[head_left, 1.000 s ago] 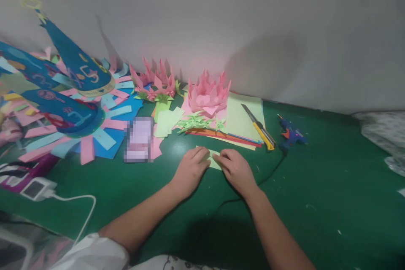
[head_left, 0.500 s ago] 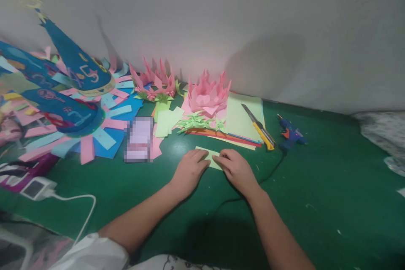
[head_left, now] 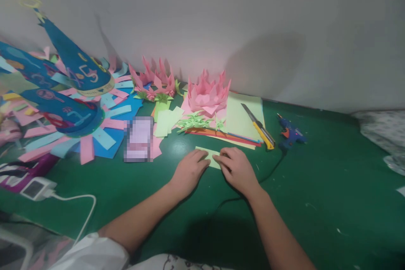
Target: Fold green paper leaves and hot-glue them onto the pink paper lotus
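A small pale green slip of paper (head_left: 214, 160) lies on the green tabletop between my hands. My left hand (head_left: 190, 171) grips its left end, fingers bent and pressed together on it. At the right end my right hand (head_left: 238, 170) holds it the same way, thumb and fingers close to the fold. Both hands cover the paper's ends, and only its middle and upper left edge show. Beyond the hands lie several small green folded paper leaves (head_left: 196, 122), beside a pink folded-paper lotus (head_left: 209, 95).
A yellow utility knife (head_left: 262, 133) rests on stacked coloured paper (head_left: 245, 112). Right of it lies a blue glue gun (head_left: 291, 133), its cord trailing near my right wrist. On the left are a blurred phone-like rectangle (head_left: 139, 139), pale green slips (head_left: 167, 122), decorated blue cones (head_left: 76, 61) and a white charger (head_left: 38, 188).
Almost nothing differs. My right hand has shifted very slightly on the paper, and my left hand stays in place.
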Tool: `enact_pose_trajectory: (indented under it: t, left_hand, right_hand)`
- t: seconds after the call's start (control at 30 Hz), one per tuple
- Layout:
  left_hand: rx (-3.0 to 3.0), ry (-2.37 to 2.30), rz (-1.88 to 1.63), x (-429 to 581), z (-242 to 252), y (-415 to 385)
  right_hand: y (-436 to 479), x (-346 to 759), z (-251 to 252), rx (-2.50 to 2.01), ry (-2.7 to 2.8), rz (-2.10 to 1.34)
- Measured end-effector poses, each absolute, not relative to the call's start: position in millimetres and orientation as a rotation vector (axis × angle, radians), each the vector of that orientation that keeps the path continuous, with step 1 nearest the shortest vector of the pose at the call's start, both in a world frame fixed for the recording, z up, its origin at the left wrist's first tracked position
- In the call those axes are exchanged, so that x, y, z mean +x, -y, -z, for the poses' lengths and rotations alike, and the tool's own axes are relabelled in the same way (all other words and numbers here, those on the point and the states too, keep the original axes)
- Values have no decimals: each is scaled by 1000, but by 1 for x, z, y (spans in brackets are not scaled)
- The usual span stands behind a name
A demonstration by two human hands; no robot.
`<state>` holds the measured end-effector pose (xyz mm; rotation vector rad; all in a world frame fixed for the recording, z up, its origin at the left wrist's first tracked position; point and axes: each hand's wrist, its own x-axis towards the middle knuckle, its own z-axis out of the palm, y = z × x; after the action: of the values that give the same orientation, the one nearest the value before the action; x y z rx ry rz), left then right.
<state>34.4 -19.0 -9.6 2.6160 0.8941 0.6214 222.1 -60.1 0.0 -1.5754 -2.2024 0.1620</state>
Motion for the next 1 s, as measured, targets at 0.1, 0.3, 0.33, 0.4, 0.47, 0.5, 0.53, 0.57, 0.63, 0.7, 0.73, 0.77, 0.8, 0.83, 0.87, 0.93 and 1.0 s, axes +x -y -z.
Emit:
enact_pose_trajectory:
  t: [0.1, 0.3, 0.33, 0.4, 0.47, 0.5, 0.53, 0.57, 0.63, 0.7, 0.73, 0.77, 0.8, 0.83, 0.87, 0.93, 1.0]
  left_hand:
    - [2616, -888, -628, 35, 9, 19]
    - [2613, -889, -634, 35, 9, 19]
    - [2612, -898, -634, 34, 9, 19]
    - [2610, -918, -628, 34, 9, 20]
    - [2605, -936, -624, 34, 10, 21]
    - [2599, -943, -620, 34, 9, 22]
    - [2591, -946, -617, 35, 9, 22]
    - [2583, -946, -615, 35, 9, 22]
    - [2570, -944, -607, 35, 8, 21]
    - [2563, -945, -594, 36, 8, 21]
    - [2562, -945, -586, 36, 8, 21]
    - [2559, -945, -580, 36, 8, 21]
    - [2556, -943, -577, 37, 8, 20]
    - [2553, -939, -580, 37, 8, 20]
    - [2549, -931, -584, 37, 8, 20]
    - [2545, -911, -605, 37, 8, 20]
    - [2544, -892, -618, 38, 9, 20]
  right_hand:
    - [64, 220, -3, -1626, 2215, -106]
    - [76, 210, 0, -1700, 2219, -32]
    - [78, 208, 1, -1706, 2216, -22]
    - [79, 206, 3, -1716, 2205, -7]
    - [80, 205, 4, -1713, 2197, -4]
    - [79, 205, 4, -1706, 2193, -5]
    - [79, 205, 4, -1698, 2189, -5]
    - [79, 206, 4, -1692, 2186, -7]
    - [78, 206, 4, -1686, 2183, -9]
    - [78, 207, 5, -1685, 2181, -18]
    - [78, 207, 5, -1682, 2183, -24]
    - [78, 207, 5, -1678, 2183, -29]
    - [78, 207, 6, -1672, 2182, -32]
    - [78, 208, 6, -1665, 2181, -37]
    - [78, 208, 7, -1657, 2179, -41]
    - [78, 209, 8, -1643, 2177, -49]
    - [78, 209, 9, -1634, 2179, -58]
